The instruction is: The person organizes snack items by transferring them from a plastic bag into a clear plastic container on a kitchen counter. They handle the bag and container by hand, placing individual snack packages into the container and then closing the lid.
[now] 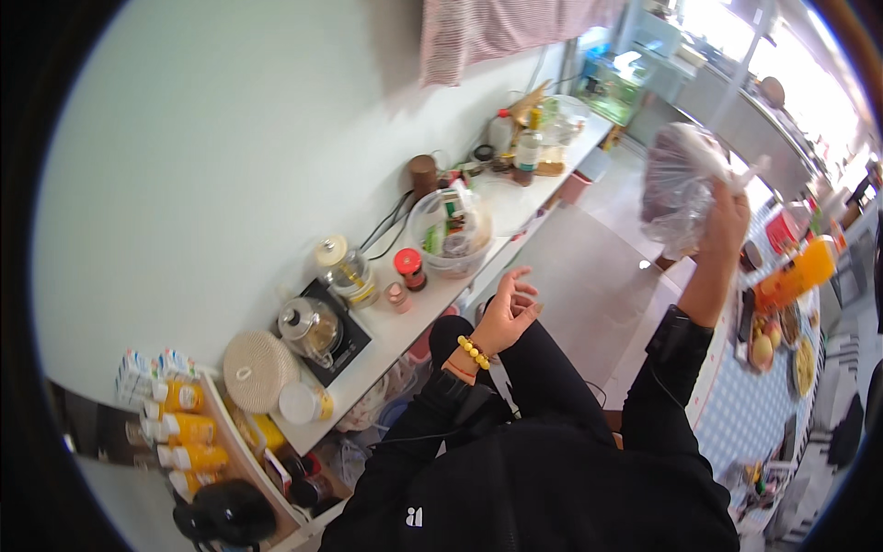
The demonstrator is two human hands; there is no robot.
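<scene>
My right hand (726, 215) is raised at the right and grips a clear plastic bag (679, 186) near its gathered top. Something dark reddish shows through the plastic, too blurred to name. My left hand (509, 312) hovers over my lap, fingers loosely apart with nothing in them. A yellow bead bracelet (473, 352) circles its wrist. The closest thing to that hand is the narrow white counter (376, 321), where a clear plastic tub (452, 234) of packets stands beside a red-lidded jar (410, 269).
A glass kettle (310, 328) sits on a black hot plate (348, 352) along the wall. Behind the tub stands a glass bottle (528, 152). At right, a table with a checked cloth (741, 407) bears an orange drink bottle (793, 274) and fruit (762, 350). Juice bottles (190, 428) line a shelf at lower left.
</scene>
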